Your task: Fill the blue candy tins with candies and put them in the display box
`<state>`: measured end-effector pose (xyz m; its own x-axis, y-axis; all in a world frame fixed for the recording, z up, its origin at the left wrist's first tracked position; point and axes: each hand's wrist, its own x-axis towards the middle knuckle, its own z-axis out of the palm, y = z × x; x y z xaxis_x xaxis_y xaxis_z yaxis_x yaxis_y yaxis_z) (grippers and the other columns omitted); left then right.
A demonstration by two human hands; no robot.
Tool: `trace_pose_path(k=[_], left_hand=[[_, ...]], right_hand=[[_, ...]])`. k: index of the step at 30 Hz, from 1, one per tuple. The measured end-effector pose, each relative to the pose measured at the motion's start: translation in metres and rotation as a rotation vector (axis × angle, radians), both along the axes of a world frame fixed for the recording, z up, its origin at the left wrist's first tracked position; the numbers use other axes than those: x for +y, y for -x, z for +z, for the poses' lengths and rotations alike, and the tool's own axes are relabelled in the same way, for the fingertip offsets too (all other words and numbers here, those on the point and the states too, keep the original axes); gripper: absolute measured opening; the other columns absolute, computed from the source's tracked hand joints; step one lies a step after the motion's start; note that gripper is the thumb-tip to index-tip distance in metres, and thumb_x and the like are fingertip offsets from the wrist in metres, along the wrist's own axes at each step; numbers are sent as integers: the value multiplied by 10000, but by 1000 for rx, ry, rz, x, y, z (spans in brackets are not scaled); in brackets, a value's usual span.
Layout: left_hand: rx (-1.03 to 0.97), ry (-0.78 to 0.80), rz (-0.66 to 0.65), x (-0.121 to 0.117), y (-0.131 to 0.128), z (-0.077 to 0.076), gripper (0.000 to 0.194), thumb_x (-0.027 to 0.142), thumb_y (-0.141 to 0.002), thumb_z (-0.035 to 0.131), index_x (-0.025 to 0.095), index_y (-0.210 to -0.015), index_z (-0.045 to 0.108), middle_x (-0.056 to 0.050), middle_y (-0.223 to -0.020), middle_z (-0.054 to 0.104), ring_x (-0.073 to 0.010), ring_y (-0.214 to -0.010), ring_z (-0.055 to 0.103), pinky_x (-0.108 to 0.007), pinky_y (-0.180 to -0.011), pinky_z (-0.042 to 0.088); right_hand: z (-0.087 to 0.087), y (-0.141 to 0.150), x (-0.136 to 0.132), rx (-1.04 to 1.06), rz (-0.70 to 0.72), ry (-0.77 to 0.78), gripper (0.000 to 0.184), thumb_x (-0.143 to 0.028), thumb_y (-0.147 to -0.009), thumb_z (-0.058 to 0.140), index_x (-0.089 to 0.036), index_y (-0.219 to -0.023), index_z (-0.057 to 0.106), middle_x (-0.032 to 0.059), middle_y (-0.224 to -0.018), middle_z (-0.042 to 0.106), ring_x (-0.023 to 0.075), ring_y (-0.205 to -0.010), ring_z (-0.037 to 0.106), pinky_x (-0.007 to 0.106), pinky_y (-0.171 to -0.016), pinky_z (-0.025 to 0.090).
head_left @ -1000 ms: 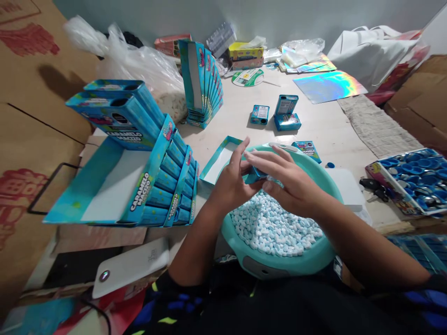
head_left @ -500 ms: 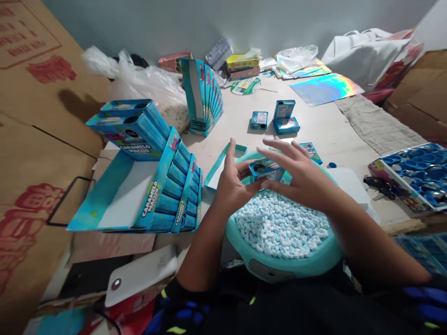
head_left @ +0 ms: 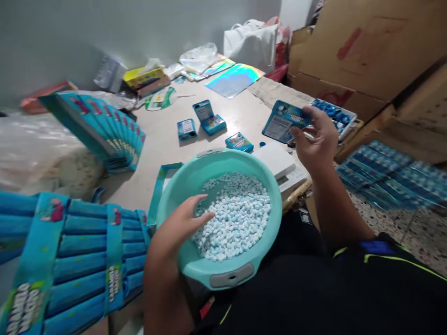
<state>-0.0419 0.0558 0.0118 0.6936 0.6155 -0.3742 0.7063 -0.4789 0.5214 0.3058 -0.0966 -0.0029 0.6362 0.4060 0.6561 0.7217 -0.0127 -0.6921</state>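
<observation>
My right hand (head_left: 319, 139) grips a flat blue candy box (head_left: 284, 122) by its right end, raised over the right side of the table. A turquoise basin (head_left: 218, 160) stands in front of me, partly filled with small white and pale blue candies (head_left: 232, 218). Over the basin's left side hovers my left hand (head_left: 185, 218), thumb and fingers apart, with nothing in it. Beyond the basin lie more blue candy boxes (head_left: 239, 142), one of them upright (head_left: 203, 110) behind another. A small blue cap (head_left: 262, 144) rests beside them.
At left are display cartons packed with blue boxes (head_left: 80, 260) and a fanned stack of folded cartons (head_left: 104, 132). A white scale (head_left: 275, 160) sits right of the basin. Behind my right hand is a tray of blue caps (head_left: 335, 116); blue packs (head_left: 398, 174) lie lower right.
My view has swung right. The candy box, between both hands over the basin before, is now in my right hand alone, farther right. My left hand has come away, fingers spread.
</observation>
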Motion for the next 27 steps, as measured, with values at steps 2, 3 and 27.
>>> trace_pose_path(k=[2, 3, 27], left_hand=[[109, 48, -39, 0, -4, 2, 720, 604, -820, 657, 183, -1403, 633, -193, -1511, 634, -427, -1391, 601, -575, -1185, 470], [157, 60, -65, 0, -7, 3, 720, 600, -810, 650, 180, -1395, 641, -191, -1503, 641, -428, -1386, 606, -566, -1179, 475], [290, 49, -46, 0, -33, 11, 485, 613, -803, 600, 200, -982, 783, -75, -877, 794, -274, -786, 674, -329, -689, 472]], right_hand=[[-20, -20, -14, -16, -26, 70, 470, -327, -884, 697, -243, -1346, 680, 115, -1292, 724, 328, -1160, 704, 530, -944, 653], [-29, -26, -18, -12, -9, 104, 466, -321, -877, 697, -231, -1334, 687, 118, -1281, 732, 325, -1136, 711, 534, -946, 652], [-121, -30, -48, 374, -187, 33, 457, -443, -980, 440, -257, -1393, 495, 100, -1109, 650, 255, -1044, 702, 475, -966, 589]])
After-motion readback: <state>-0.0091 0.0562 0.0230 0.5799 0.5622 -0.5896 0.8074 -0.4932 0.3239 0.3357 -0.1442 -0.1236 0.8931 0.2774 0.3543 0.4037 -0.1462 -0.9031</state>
